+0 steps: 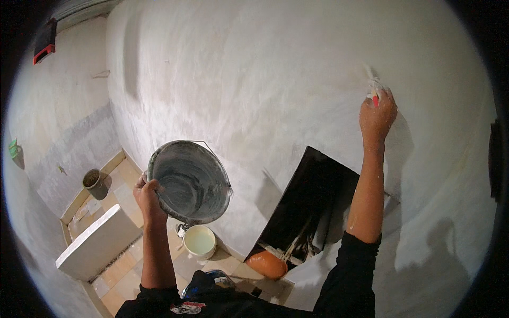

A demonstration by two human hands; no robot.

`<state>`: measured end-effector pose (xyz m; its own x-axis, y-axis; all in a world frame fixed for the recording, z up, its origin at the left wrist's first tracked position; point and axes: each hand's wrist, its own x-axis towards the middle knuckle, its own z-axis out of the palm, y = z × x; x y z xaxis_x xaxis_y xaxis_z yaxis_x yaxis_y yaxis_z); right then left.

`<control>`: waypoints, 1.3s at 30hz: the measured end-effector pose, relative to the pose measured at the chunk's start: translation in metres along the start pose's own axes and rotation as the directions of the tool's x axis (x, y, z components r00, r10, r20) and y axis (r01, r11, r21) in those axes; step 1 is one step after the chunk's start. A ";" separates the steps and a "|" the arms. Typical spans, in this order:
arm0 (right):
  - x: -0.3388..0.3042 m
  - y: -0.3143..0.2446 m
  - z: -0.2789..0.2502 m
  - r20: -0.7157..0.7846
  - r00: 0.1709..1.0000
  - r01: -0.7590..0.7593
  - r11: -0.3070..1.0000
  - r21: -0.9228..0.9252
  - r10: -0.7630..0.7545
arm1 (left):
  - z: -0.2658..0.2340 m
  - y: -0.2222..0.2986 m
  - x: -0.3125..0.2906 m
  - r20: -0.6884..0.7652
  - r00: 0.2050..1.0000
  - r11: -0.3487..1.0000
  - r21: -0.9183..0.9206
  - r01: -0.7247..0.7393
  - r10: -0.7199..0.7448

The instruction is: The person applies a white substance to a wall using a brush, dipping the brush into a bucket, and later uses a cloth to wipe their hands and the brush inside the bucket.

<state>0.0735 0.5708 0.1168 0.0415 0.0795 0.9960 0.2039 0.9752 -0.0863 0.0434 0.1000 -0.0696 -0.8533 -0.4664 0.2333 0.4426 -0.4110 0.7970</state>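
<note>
My left hand (pixel 148 197) grips the rim of a dark bucket (pixel 193 183), fingers on the outside and thumb over the edge. The bucket is tilted toward me, its inside coated with grey-white paint and its thin wire handle up at the far side. High on the right, my right hand (pixel 378 116) is closed around a paintbrush (pixel 376 100), of which a bit of red handle and the whitened head show. The brush head is at the white wall (pixel 275 79), beside a short pale streak. White specks dot my right hand and forearm.
Below the bucket stands a white pail (pixel 200 241) of pale liquid on the tiled floor. A low partition (pixel 98 244) and a small bucket (pixel 94 183) are at the left. A dark recess (pixel 302 196) opens in the wall, near an orange rounded object (pixel 267 264).
</note>
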 end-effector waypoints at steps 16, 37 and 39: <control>0.003 0.031 -0.132 -0.001 0.980 -0.197 0.980 -0.024 0.197 | -0.012 0.036 -0.001 0.339 0.928 0.981 -0.056 0.185 -0.155; -0.161 -0.145 -0.285 0.408 0.523 -0.671 0.067 0.738 0.749 | 0.045 0.029 -0.016 0.746 0.578 0.897 0.058 0.439 -0.331; -0.187 -0.143 -0.283 0.455 0.343 -0.715 -0.086 0.693 0.822 | 0.058 0.027 -0.026 0.803 0.515 0.913 0.087 0.399 -0.302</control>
<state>0.3137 0.3576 -0.0643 -0.2634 0.9227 0.2814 -0.7254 0.0028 -0.6883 0.0613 0.1466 -0.0221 -0.7940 0.5126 0.3268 0.0392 -0.4932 0.8690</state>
